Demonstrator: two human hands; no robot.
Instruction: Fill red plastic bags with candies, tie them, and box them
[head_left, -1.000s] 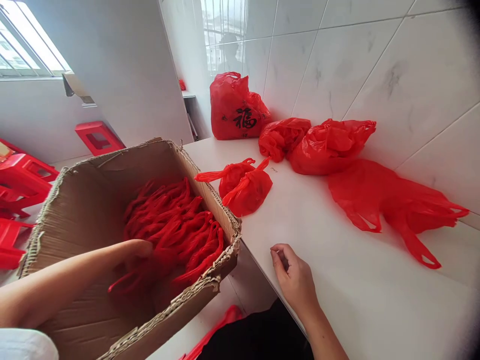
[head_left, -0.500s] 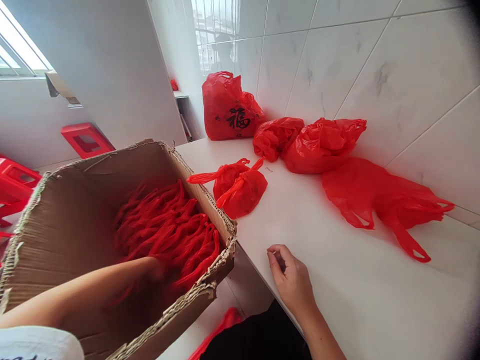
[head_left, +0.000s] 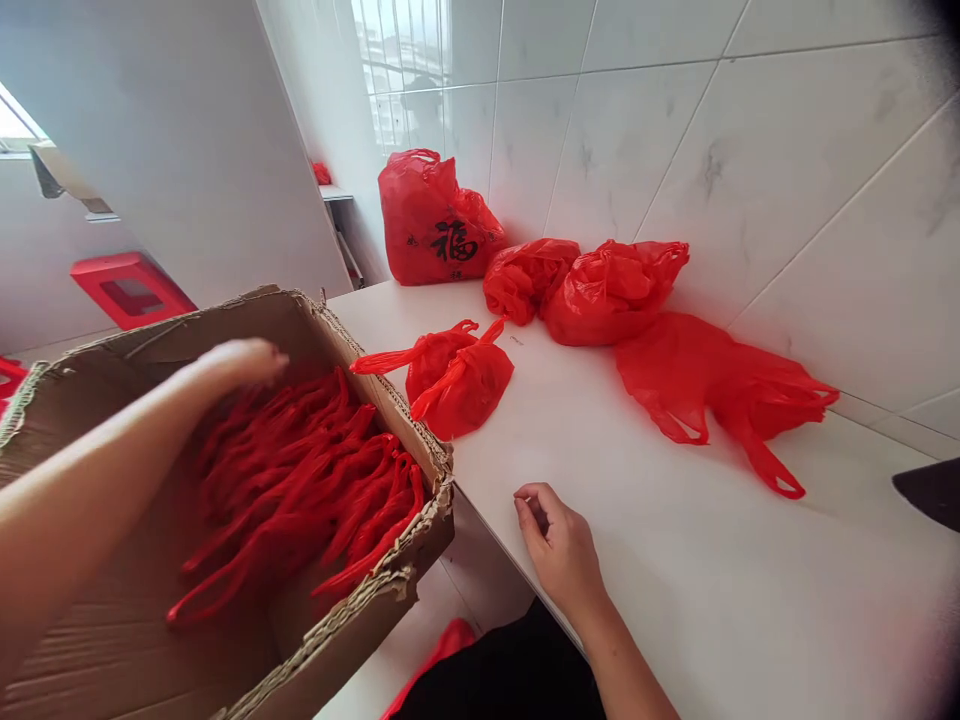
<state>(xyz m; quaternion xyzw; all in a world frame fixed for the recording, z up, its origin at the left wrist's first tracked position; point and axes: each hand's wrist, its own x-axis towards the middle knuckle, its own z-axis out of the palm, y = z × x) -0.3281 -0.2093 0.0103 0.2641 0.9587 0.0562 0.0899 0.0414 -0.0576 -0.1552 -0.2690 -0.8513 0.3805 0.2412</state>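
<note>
My left hand (head_left: 251, 362) is inside the cardboard box (head_left: 442, 490), over the far end of a pile of red plastic bags (head_left: 300, 480). Its fingers are blurred, so their grip cannot be made out. My right hand (head_left: 555, 540) rests near the front edge of the white table (head_left: 660, 560), its fingers curled and thumb against the index finger; anything tiny between them is hidden. A small tied red bag (head_left: 469, 385) lies on the table beside the box rim, beyond my right hand.
Along the tiled wall stand a red bag with black characters (head_left: 442, 225), two bunched red bags (head_left: 532, 278) (head_left: 615, 290) and a flattened red bag (head_left: 720, 385). A red plastic stool (head_left: 135, 290) is at the left. A dark object (head_left: 930, 490) shows at the right edge.
My left hand has moved up from deep in the near part of the pile to its far end. My right hand keeps its pose. The view has shifted to the right.
</note>
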